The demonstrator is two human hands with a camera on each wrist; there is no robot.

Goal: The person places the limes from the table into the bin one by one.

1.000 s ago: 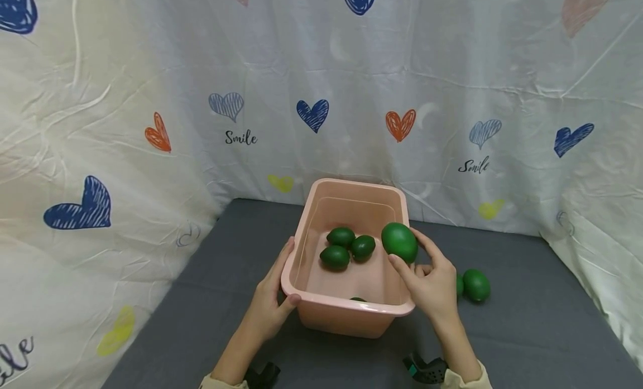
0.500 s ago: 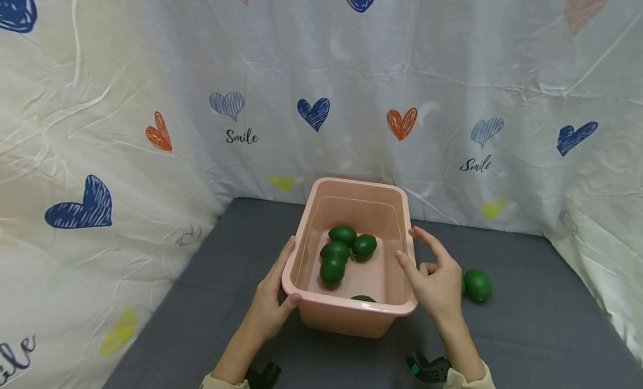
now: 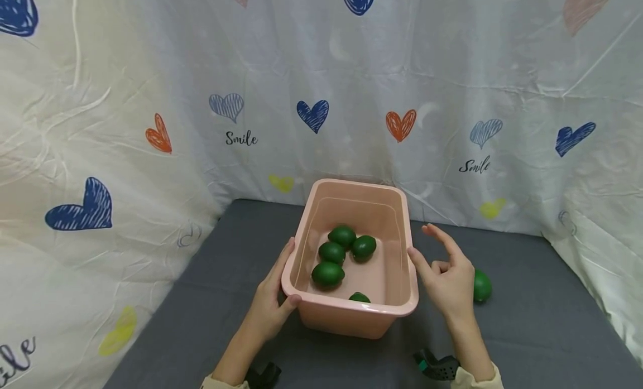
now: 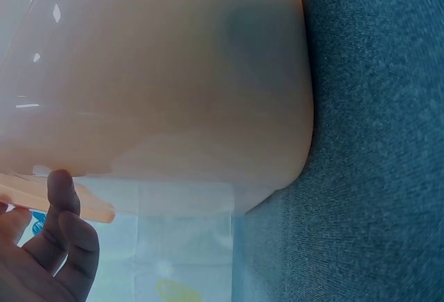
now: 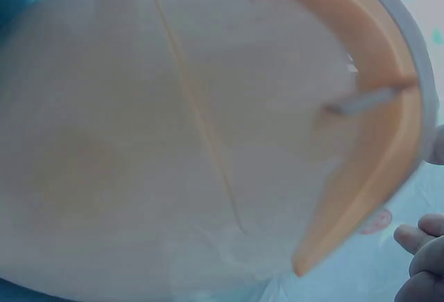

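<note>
A pink plastic basin [image 3: 346, 310] stands on the table, with several green limes inside; a group of them lies left of the middle, one lime [image 3: 328, 274] nearest the front of that group. Another lime [image 3: 359, 297] is partly hidden behind the front rim. My left hand [image 3: 268, 302] holds the basin's left rim near the front corner, thumb on the rim; its fingers [image 4: 80, 246] show below the rim in the left wrist view. Beside the right rim, my right hand [image 3: 447, 280] holds nothing, thumb and index finger spread apart. Just right of it lies a lime [image 3: 482, 286], partly covered by the hand.
The grey-covered table [image 3: 201, 327] reaches back to a white curtain [image 3: 351, 82] printed with hearts, which also hangs along both sides. Dark straps with camera mounts [image 3: 437, 366] sit at both wrists.
My right hand has let go of a lime, which now lies in the basin at the front of the group. The emptied hand has moved right, outside the rim. The left hand stays put.
</note>
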